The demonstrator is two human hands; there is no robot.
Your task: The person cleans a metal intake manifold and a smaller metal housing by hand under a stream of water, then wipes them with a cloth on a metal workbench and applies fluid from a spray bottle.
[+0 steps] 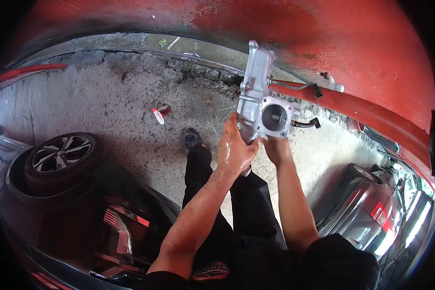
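Observation:
A cast-aluminium engine part, apparently an intake manifold, is held up in front of me. Its square flange with a round bore faces the camera. A short dark hose sticks out beside the flange, and a thin metal pipe runs off the upper body. My left hand grips the lower left end and looks wet. Under the flange, my right hand supports the part; its fingers are mostly hidden behind the metal.
A red-and-white bottle is on the rough concrete floor. A dark car with an alloy wheel stands at left, another car at right. Ahead, a thick red pipe runs along a red wall above a shallow gutter.

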